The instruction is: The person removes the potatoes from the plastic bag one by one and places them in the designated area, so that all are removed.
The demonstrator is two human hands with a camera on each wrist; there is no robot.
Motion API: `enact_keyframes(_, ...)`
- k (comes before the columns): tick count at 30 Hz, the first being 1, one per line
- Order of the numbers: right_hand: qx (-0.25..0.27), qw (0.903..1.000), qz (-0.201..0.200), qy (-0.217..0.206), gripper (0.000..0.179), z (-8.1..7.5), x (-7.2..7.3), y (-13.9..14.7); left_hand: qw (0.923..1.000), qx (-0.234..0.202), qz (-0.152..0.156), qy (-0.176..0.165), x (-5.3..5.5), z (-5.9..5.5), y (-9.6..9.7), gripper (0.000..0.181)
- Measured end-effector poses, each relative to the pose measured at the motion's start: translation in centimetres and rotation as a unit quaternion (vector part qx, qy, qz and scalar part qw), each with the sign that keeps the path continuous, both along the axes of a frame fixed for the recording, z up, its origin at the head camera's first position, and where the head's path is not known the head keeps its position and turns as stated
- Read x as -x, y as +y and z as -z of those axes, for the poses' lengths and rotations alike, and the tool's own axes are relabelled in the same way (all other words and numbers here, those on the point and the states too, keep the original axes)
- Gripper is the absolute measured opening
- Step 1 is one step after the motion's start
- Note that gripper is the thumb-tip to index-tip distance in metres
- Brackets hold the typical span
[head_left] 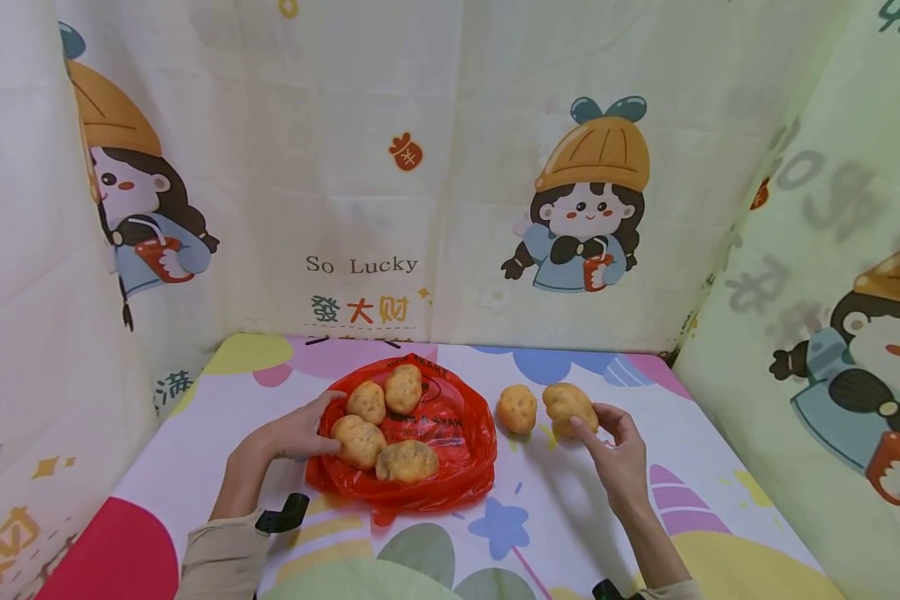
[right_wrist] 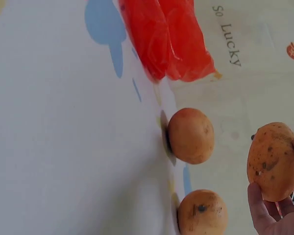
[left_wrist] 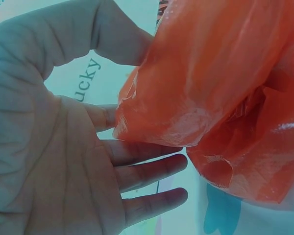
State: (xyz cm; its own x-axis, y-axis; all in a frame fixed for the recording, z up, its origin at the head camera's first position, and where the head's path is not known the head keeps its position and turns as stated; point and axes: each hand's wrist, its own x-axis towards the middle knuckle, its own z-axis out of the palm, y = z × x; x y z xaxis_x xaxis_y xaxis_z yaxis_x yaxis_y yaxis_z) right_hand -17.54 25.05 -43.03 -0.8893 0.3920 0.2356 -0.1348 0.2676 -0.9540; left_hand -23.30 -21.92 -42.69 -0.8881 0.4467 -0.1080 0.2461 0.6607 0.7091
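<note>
A red plastic bag (head_left: pixel 457 450) lies spread with its mouth upward, several potatoes (head_left: pixel 407 462) inside it. At its left rim my left hand (head_left: pixel 300 429) holds the plastic between thumb and fingers; in the left wrist view, bag film (left_wrist: pixel 186 88) covers the thumb tip and some fingertips. To the right of the bag, my right hand (head_left: pixel 618 450) grips a potato (right_wrist: pixel 274 161) above the table. Two more potatoes sit on the table in the right wrist view: one nearer the bag (right_wrist: pixel 191 135) and another (right_wrist: pixel 202 213) beside it, mostly hidden behind the held potato in the head view.
A patterned cloth (head_left: pixel 510 533) covers the table. Printed curtains (head_left: pixel 465 208) hang along the back and both sides, close to the table's edges. Black wrist-worn gear (head_left: pixel 283 513) is on the left forearm.
</note>
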Motion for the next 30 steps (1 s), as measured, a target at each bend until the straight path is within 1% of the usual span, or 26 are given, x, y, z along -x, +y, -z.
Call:
enact_keyframes(6,0.038,0.9989,0.023,0.017,0.051,0.2,0.1,1.2,1.0,-0.002,-0.002,-0.008,0.0,0.1,0.0,0.082)
enact_keyframes(12,0.063,0.9959,0.06,0.024,0.052,0.7,0.5,2.2,1.0,0.004,-0.003,-0.001,-0.1,0.2,-0.2,0.082)
enact_keyframes(17,0.057,0.9933,0.098,0.021,0.051,1.0,0.7,3.2,1.0,-0.002,0.002,0.002,0.0,0.4,-0.4,0.081)
enact_keyframes(24,0.048,0.9877,0.148,0.014,0.044,1.4,0.8,4.4,1.0,0.002,0.004,0.0,0.0,0.0,-0.2,0.082)
enact_keyframes(30,0.064,0.9839,0.166,0.014,0.043,1.8,1.1,5.3,1.0,0.003,0.008,0.002,0.0,-0.1,-0.1,0.083)
